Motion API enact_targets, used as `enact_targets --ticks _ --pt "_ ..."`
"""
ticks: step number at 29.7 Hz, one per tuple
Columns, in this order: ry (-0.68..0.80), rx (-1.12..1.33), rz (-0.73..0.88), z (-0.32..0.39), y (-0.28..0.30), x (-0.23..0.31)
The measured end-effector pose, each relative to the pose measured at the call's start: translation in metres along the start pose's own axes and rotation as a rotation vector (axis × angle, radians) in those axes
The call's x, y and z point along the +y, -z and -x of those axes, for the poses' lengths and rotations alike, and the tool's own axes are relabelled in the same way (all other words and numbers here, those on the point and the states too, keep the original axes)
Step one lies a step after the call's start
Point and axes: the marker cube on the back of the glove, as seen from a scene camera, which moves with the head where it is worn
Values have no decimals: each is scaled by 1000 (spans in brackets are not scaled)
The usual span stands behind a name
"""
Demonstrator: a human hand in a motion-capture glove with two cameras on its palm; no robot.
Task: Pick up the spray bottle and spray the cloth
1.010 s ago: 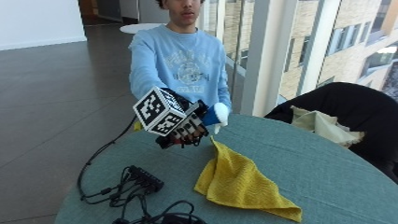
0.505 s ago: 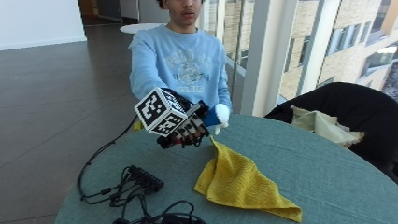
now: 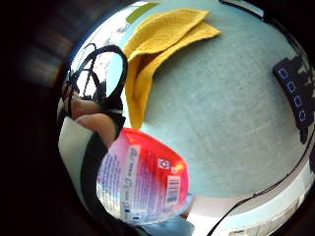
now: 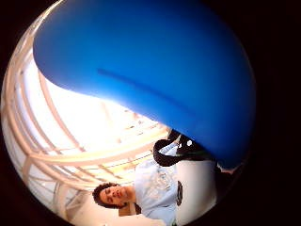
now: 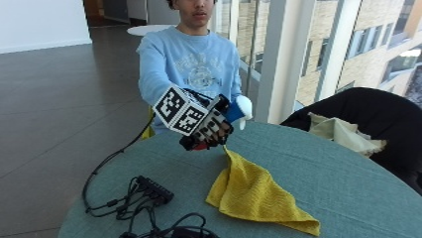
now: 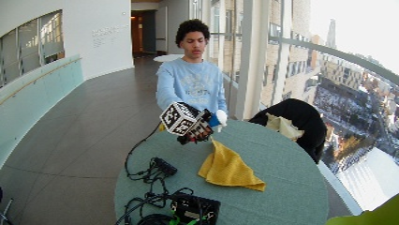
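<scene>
At the left of the outside view we see a black power strip (image 5: 155, 189) with its cables on the round teal table (image 5: 369, 198); just right of it, above the table and well clear of its surface, the gloved right hand (image 5: 210, 130) has its fingers curled round the spray bottle (image 5: 238, 110), whose white and blue head shows past the glove on the side toward the person's chest; the bottle is lifted off the table, held in front of the person's light blue sweatshirt; below and to the right of the hand the yellow cloth (image 5: 254, 192) lies rumpled on the table, one corner reaching up close under the glove; whether that corner touches the hand we cannot tell; further right a black chair (image 5: 369, 114) stands beside the table with a pale cloth (image 5: 342, 134) draped on it; in the little finger side palm view the bottle's red base and label sit near the palm, with the yellow cloth on the teal surface beyond it.
</scene>
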Motion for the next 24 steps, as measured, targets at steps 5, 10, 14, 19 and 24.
enact_targets --ticks 5,10,14,19,24 --pt "113 -71 -88 30 -9 3" --pt "283 -124 -186 69 -27 7" --pt "403 -166 -267 100 -51 3" --pt "505 -267 -317 130 -92 -13" --pt "571 -352 -326 146 -137 -35"
